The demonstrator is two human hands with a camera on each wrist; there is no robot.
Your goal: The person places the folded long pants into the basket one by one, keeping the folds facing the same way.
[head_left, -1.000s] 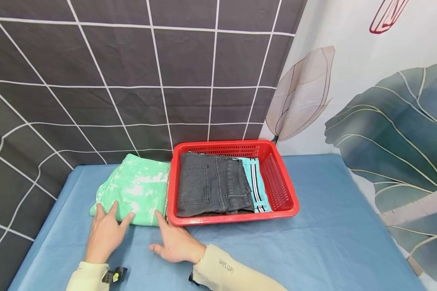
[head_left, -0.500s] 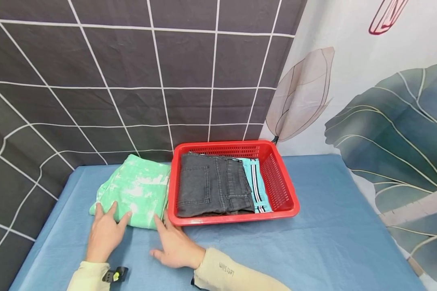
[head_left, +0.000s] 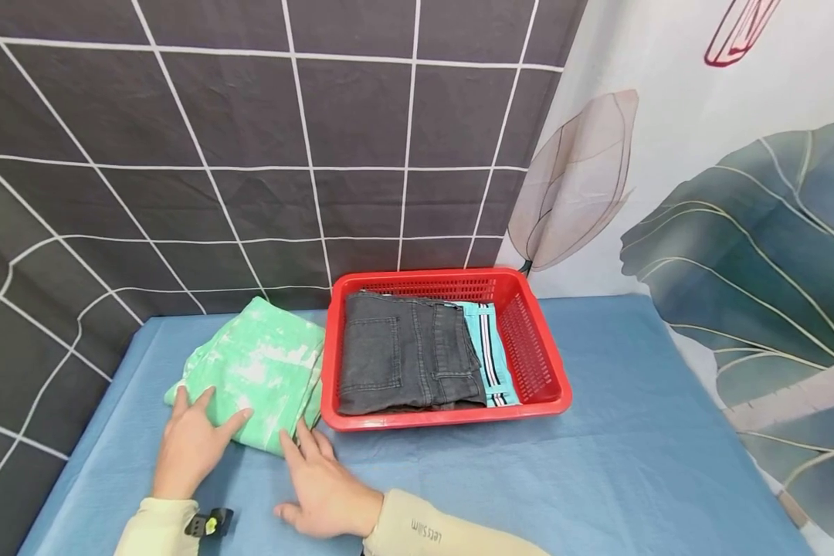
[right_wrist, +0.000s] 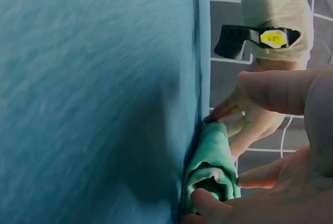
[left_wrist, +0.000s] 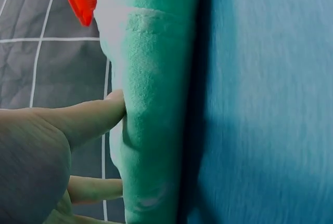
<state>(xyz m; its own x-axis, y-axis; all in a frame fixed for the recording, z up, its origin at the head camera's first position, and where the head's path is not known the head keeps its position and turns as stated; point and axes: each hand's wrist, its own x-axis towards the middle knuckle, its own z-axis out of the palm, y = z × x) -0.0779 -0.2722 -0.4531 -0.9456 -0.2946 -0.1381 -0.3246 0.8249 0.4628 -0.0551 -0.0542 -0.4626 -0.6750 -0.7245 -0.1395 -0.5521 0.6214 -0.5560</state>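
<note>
A green garment with white tie-dye patches (head_left: 260,363) lies folded on the blue-covered table, left of the red basket. My left hand (head_left: 191,448) rests on its front left part, fingers spread; in the left wrist view the thumb and fingertips touch the top of the thick folded edge (left_wrist: 156,78). At the front right corner, my right hand (head_left: 330,490) touches the cloth with its fingertips, thumb held apart over the table. The right wrist view shows the fingers of that hand at the garment's layered end (right_wrist: 210,148). What kind of garment it is stays hidden by the folding.
Just to the right stands a red plastic basket (head_left: 445,421). Inside it lie folded dark grey jeans (head_left: 368,351) and a turquoise garment with black and white stripes (head_left: 489,351). Behind the table (head_left: 618,463) hangs a dark grid-patterned cloth (head_left: 361,116), with a leaf-print curtain at the right.
The green garment has turned slightly and its front right corner has come toward me, away from the basket's corner. Both hands have shifted a little nearer and left with it.
</note>
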